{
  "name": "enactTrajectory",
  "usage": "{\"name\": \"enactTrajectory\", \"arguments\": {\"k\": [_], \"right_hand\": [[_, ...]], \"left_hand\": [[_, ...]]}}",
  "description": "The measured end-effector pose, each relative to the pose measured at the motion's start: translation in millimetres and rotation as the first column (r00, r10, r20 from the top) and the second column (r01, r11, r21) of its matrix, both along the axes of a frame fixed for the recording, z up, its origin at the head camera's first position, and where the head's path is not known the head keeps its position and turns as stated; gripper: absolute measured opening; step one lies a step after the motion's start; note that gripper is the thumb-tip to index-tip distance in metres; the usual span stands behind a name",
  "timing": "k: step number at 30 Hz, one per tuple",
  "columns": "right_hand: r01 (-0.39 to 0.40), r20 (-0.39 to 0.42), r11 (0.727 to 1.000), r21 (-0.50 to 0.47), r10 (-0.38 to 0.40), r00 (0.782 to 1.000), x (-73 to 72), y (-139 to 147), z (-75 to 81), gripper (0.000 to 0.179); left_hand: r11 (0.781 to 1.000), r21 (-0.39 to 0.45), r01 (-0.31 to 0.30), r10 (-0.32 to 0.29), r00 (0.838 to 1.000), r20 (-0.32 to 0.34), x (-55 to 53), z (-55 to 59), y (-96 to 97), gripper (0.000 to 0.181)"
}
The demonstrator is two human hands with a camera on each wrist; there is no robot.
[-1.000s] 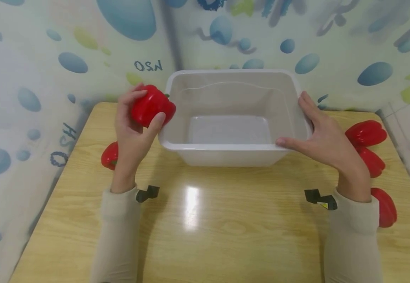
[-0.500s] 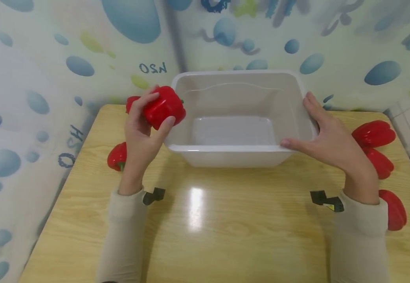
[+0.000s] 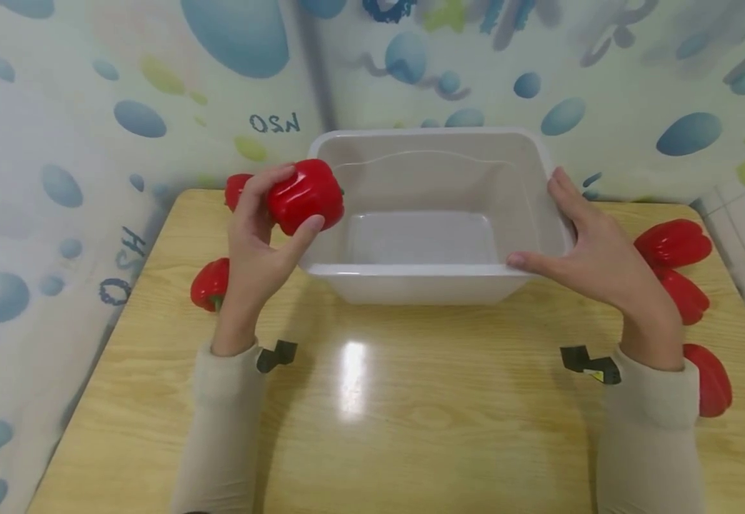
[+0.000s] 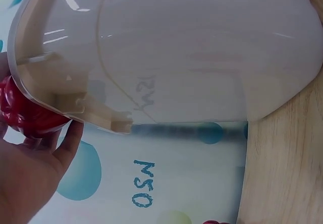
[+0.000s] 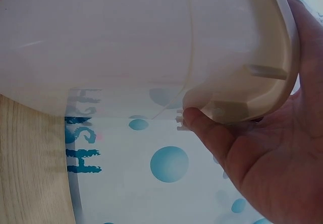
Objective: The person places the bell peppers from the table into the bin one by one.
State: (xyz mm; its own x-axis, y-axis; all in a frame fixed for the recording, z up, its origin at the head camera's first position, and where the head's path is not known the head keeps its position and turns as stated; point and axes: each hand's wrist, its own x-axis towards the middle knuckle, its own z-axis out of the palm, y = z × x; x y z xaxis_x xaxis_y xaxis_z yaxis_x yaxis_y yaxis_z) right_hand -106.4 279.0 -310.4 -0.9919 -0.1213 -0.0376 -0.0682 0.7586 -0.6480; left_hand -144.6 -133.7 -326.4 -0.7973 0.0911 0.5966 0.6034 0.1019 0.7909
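Observation:
My left hand [image 3: 253, 250] holds a red bell pepper [image 3: 308, 196] between the thumb and fingers, at the left rim of a white plastic basin [image 3: 423, 287]. In the left wrist view that pepper [image 4: 28, 115] overlaps the basin's rim, up at its corner. No pepper shows inside the basin in the head view. On the other side, my right hand [image 3: 597, 250] grips the basin's right end, its thumb on the front rim. The right wrist view shows the thumb [image 5: 204, 128] against the rim's underside near the corner.
Two more red peppers lie on the left of the wooden table [image 3: 411, 400]: one beside the left wrist [image 3: 210, 284], another behind the hand [image 3: 236, 189]. Several red peppers [image 3: 674, 243] lie beyond the right forearm. A patterned wall [image 3: 475, 64] stands close behind the basin.
My left hand has carried its pepper rightward onto the basin's left rim, uncovering the pepper behind it. The right hand keeps its grip, and the view has shifted slightly.

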Motion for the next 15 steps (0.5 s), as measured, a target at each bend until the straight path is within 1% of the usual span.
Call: {"name": "enactTrajectory", "arguments": {"k": [10, 12, 15], "right_hand": [[0.002, -0.011, 1.000, -0.001, -0.002, 1.000, -0.1, -0.3, -0.3, 0.114], [0.003, -0.008, 1.000, 0.001, -0.003, 1.000, -0.2, -0.5, -0.1, 0.114], [0.004, -0.001, 1.000, -0.001, -0.004, 1.000, -0.3, -1.1, 0.2, 0.114]], "left_hand": [[0.999, -0.033, 0.021, -0.021, 1.000, -0.008, -1.8, -1.4, -3.7, 0.066], [0.999, -0.039, 0.027, -0.028, 1.000, -0.007, -1.9, -1.9, -5.1, 0.063], [0.999, -0.042, 0.022, -0.022, 1.000, 0.000, -1.8, -3.5, -7.7, 0.053]]}}
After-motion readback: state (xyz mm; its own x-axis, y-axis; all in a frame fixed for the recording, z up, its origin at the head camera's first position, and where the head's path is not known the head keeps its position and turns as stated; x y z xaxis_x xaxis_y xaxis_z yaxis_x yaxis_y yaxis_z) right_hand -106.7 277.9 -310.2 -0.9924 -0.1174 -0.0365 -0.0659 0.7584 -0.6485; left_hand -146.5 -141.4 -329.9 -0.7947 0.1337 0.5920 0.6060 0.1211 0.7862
